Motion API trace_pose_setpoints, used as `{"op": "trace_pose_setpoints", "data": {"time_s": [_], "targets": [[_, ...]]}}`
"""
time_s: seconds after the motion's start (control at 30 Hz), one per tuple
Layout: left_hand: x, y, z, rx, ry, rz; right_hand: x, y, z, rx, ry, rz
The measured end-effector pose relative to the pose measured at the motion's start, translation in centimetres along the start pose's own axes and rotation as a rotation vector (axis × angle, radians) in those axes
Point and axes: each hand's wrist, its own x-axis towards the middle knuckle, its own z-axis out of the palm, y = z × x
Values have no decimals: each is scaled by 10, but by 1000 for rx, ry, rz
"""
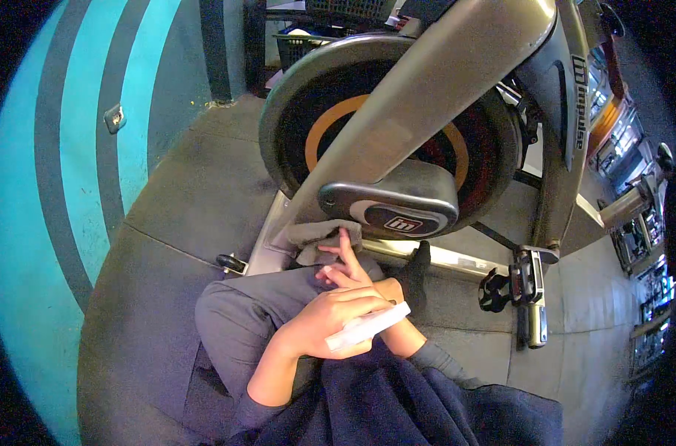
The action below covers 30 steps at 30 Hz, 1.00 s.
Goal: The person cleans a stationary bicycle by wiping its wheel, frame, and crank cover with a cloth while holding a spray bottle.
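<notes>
My left hand (336,318) is closed around a flat white bar-shaped object (369,327), which slants up to the right above my lap. What exactly the object is I cannot make out. My right hand (344,269) reaches forward past the left one, its fingers spread and the index finger stretched out. Just beyond those fingertips a grey cloth (312,233) lies bunched on the foot of the exercise bike's frame (367,141). Whether the fingers touch the cloth is not clear. Part of my right hand is hidden behind the left.
The bike's flywheel (278,126) and its rounded cover (390,208) rise close in front of me. A pedal (529,279) sticks out at the right. A striped turquoise wall (78,149) with a socket (114,118) stands at the left. Baskets (297,48) sit behind the flywheel.
</notes>
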Motion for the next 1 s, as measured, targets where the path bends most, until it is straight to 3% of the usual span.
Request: {"op": "trace_pose_setpoints", "data": {"time_s": [0.07, 0.13, 0.33, 0.4, 0.43, 0.5, 0.6, 0.67, 0.73, 0.8, 0.87, 0.93, 1.0], "targets": [[-3, -1, 1, 12, 10, -4, -7, -27, 4, 320, 270, 242], [-3, -5, 0, 26, 21, 4, -6, 28, -31, -50, 186, -183], [0, -4, 1, 13, -19, -47, -10, -18, -29, 56, 125, -136], [2, 0, 0, -7, -32, -35, -1, -21, -36, -50, 168, 180], [2, -1, 1, -4, -33, -43, 3, -5, -38, -186, 280, 137], [2, -5, 3, -26, 17, 53, 9, 19, -49, -255, 312, 119], [3, -8, 3, -67, 31, 44, 14, 36, -54, -400, 388, 60], [4, -8, 3, -50, 26, 35, 17, 30, -51, -615, 319, 125], [3, -9, 3, -30, 21, 22, 23, 33, -47, -609, 264, 125], [3, -11, 5, -24, 34, 54, 31, 41, -38, -1106, 240, -85], [0, -9, 4, 22, 11, 32, 46, 51, -31, -1135, 167, -70], [1, -8, 3, 65, -15, 14, 58, 50, -21, -1237, -46, -112], [3, -7, 1, 47, -39, 10, 66, 45, -15, -1222, -90, -88]]}}
